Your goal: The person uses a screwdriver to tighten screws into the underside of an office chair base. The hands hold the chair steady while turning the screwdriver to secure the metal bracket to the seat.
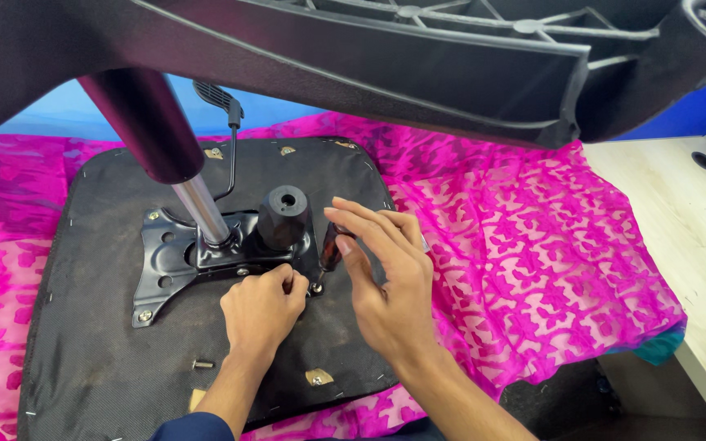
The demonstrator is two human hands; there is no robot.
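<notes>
An upturned black chair seat (108,359) lies on a pink patterned cloth (533,245). A black metal mounting plate (161,269) is fixed to it, with a round black knob (283,214) and a chrome gas cylinder (198,204) rising from it. My right hand (386,278) grips a dark-handled screwdriver (330,247), its tip on a screw (317,287) at the plate's near right corner. My left hand (263,306) is pinched beside that screw, fingertips touching the plate edge.
The chair's black star base (451,57) hangs overhead across the top. A lever handle (221,98) sticks up behind the cylinder. A loose bolt (203,364) lies on the seat near my left arm. A pale wooden table (696,220) stands at the right.
</notes>
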